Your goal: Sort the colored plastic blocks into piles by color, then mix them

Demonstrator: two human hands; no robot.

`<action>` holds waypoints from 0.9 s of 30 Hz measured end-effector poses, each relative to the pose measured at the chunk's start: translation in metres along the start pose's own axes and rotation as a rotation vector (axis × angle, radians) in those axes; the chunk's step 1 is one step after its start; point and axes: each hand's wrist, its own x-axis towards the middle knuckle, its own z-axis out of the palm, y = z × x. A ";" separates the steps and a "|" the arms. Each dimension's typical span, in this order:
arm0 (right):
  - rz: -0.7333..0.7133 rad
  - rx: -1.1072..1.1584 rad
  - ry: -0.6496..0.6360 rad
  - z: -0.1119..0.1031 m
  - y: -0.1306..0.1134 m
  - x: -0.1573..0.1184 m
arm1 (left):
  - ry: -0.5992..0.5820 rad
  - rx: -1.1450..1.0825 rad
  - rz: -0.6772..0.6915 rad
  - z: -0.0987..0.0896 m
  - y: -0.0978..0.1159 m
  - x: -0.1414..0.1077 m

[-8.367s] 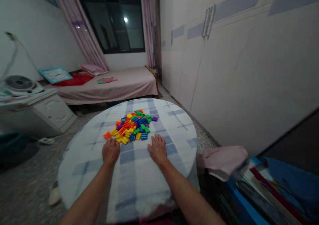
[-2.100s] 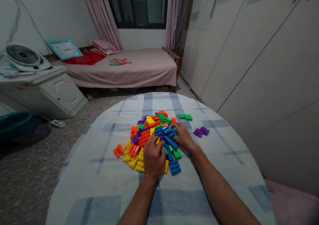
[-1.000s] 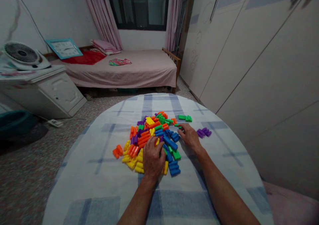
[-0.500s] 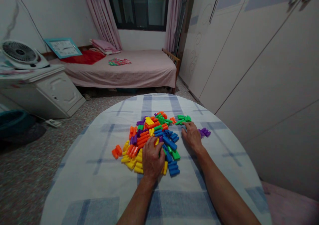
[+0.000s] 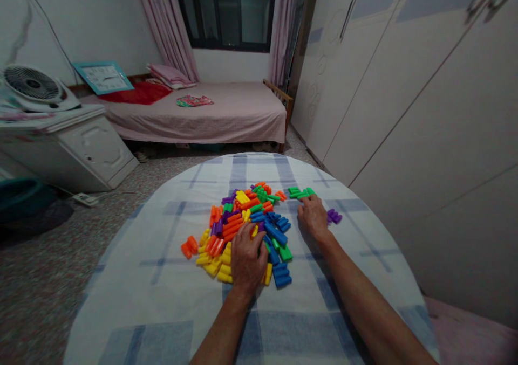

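Note:
A heap of plastic toy building blocks (image 5: 237, 222) in orange, yellow, blue, green and purple lies on a round table with a blue-checked white cloth (image 5: 356, 257). My left hand (image 5: 246, 260) rests palm down on the near part of the heap, its fingers curled over yellow and blue pieces. Whatever lies under that palm is hidden. My right hand (image 5: 312, 218) sits on the cloth to the right of the heap with its fingers spread. Its fingertips are just below a row of green blocks (image 5: 300, 193). A small group of purple blocks (image 5: 334, 216) lies close to its right side.
A white cabinet (image 5: 93, 149) with a fan (image 5: 32, 84) on top stands at the left, and a power strip (image 5: 86, 199) lies on the floor. A pink-sheeted bed (image 5: 202, 119) lies beyond the table, with white wardrobe doors (image 5: 408, 101) along the right.
The heap has spread out since the oldest view. My right hand has moved out of the heap towards the green blocks, which now sit closer together near it. My left hand has stayed put.

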 end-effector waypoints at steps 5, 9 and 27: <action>-0.010 -0.004 -0.080 0.003 -0.001 0.008 | 0.012 0.006 0.011 0.000 -0.001 0.000; 0.035 -0.034 -0.032 -0.003 -0.003 0.013 | 0.012 0.007 0.011 0.001 -0.001 -0.001; 0.310 -0.083 -0.210 -0.032 0.039 0.034 | 0.011 -0.009 -0.005 0.000 0.001 0.000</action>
